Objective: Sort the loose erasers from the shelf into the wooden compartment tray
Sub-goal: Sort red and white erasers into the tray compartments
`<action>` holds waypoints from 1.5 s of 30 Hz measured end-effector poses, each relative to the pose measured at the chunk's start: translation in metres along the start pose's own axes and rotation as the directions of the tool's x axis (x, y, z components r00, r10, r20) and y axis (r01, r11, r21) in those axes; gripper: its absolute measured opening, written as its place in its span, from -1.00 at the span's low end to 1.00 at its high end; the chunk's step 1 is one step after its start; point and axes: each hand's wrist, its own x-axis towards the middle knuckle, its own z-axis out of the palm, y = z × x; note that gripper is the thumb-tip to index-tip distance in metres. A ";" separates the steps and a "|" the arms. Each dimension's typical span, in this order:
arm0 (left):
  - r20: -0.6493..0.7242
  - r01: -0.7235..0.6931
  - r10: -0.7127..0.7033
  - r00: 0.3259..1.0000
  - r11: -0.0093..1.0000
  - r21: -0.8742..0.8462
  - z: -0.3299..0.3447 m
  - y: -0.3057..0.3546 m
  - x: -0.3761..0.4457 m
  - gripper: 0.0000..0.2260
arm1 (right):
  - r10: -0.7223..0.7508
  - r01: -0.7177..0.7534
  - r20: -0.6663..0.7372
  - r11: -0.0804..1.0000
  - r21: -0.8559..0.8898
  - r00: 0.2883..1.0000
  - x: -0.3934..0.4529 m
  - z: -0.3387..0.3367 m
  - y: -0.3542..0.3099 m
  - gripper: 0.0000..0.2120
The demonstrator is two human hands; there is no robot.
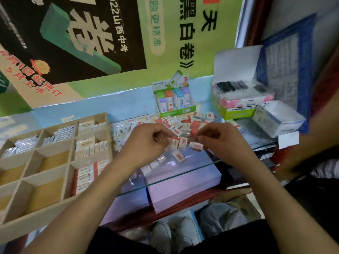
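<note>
Both forearms fill lower frame, converging at centre. Wooden compartment tray (17, 224) at left: twelve compartments visible, six hold packed erasers, the rest bare, left edge cropped. Left hand (146, 142), fingers curled, pinches the left end of a short row of erasers (178, 143); right hand (222, 140), also curled, pinches the right end, about three or four in the row. Loose pile (185, 121) behind, red-and-white sleeves, too many to count; a few more lie on the glass shelf (183, 173) below the hands. Risk, as judged: row held only by end pressure, so it could buckle mid-carry and scatter erasers off the shelf edge.
</note>
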 end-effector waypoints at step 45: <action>0.075 0.251 -0.250 0.965 0.813 -0.526 0.022 0.027 -0.001 -0.82 | -0.209 0.204 -0.039 0.974 -0.094 0.977 -0.009 0.012 0.003 -0.87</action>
